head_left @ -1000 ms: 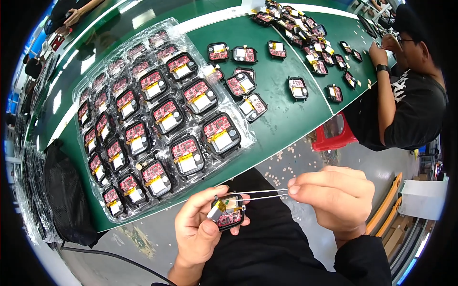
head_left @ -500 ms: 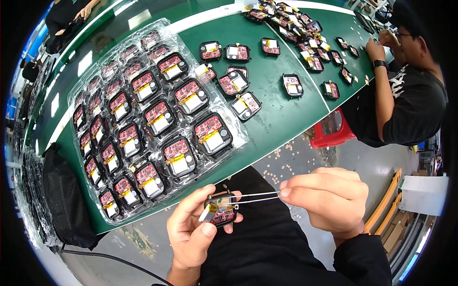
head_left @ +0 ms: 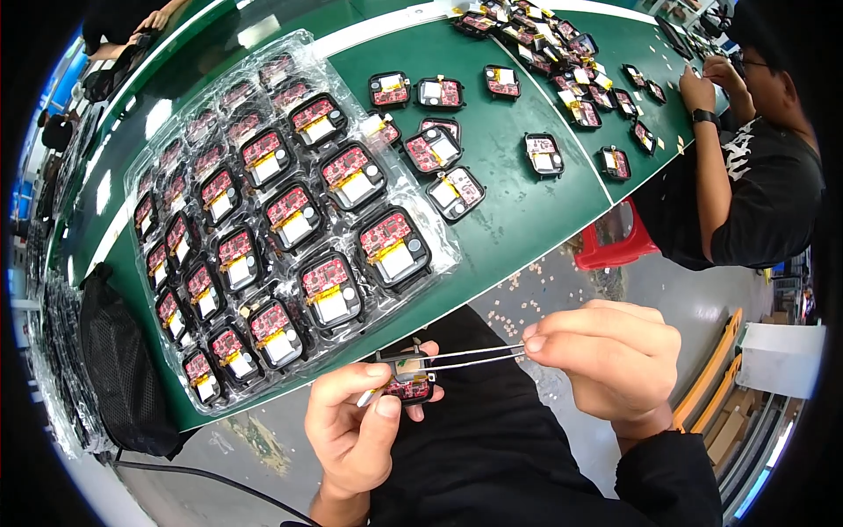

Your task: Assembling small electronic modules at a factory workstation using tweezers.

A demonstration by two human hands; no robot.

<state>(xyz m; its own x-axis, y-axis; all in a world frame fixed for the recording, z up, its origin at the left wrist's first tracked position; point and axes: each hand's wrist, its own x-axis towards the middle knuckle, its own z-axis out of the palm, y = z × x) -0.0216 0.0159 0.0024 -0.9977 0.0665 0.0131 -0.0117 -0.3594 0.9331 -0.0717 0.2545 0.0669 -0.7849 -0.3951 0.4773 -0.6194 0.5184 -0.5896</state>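
My left hand [head_left: 356, 420] grips a small black square case with a red circuit board [head_left: 413, 389], like an open smartwatch body, above my lap. Its thumb and forefinger pinch a pale flat piece at the case's left side, probably the battery, mostly covered by the fingers. In my right hand [head_left: 610, 356] is a pair of metal tweezers [head_left: 479, 357], held at the rear end between thumb and fingers. The tweezer tips reach over the open case; whether they hold anything is too small to tell.
On the green table [head_left: 518, 220] lies a clear plastic tray [head_left: 443, 255] of similar cases, with several loose ones to its right. A pile of them [head_left: 562, 53] is farther back. A co-worker [head_left: 755, 184] sits at right by a red stool [head_left: 619, 241]. A black mesh bag [head_left: 123, 360] hangs at left.
My left thumb and forefinger have closed over the pale piece, which stood uncovered before. The right hand and tweezers have shifted slightly to the right and up.
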